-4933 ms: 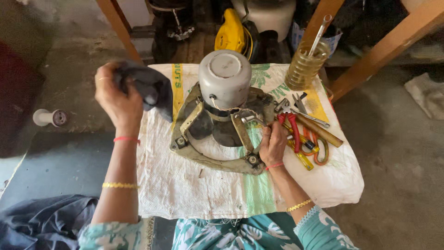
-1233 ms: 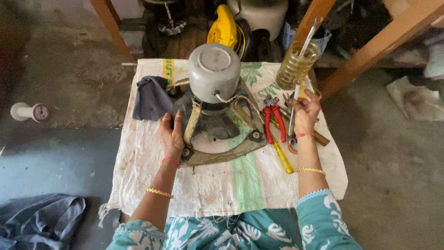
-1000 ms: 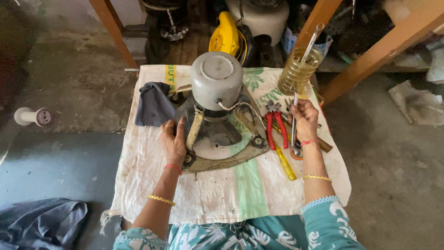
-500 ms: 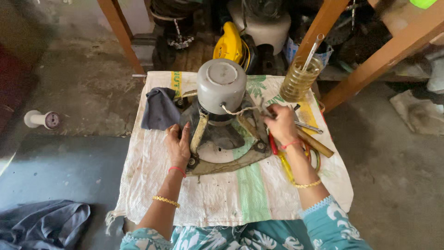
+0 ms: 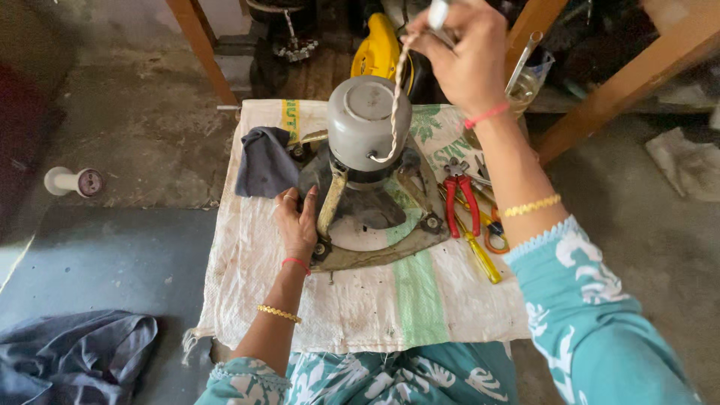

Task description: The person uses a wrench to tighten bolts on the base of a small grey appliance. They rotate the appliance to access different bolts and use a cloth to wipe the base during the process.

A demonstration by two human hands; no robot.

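Head view: a twisted white cord (image 5: 395,82) is pinched in the raised right hand (image 5: 463,52) at twelve o'clock, rising limp from the grey motor (image 5: 367,131); judged heavy and rigid, it is steadied by the flat, open left hand (image 5: 297,225) on its metal frame (image 5: 375,251), the better hold.

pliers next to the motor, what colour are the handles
Red handles on the pliers, clearest in the head view.

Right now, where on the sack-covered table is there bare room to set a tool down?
The near strip of the sack, between the motor frame and the table's front edge, is bare. So is the left margin below the dark cloth, beside the left hand. The right side is crowded with the red pliers and the yellow screwdriver.
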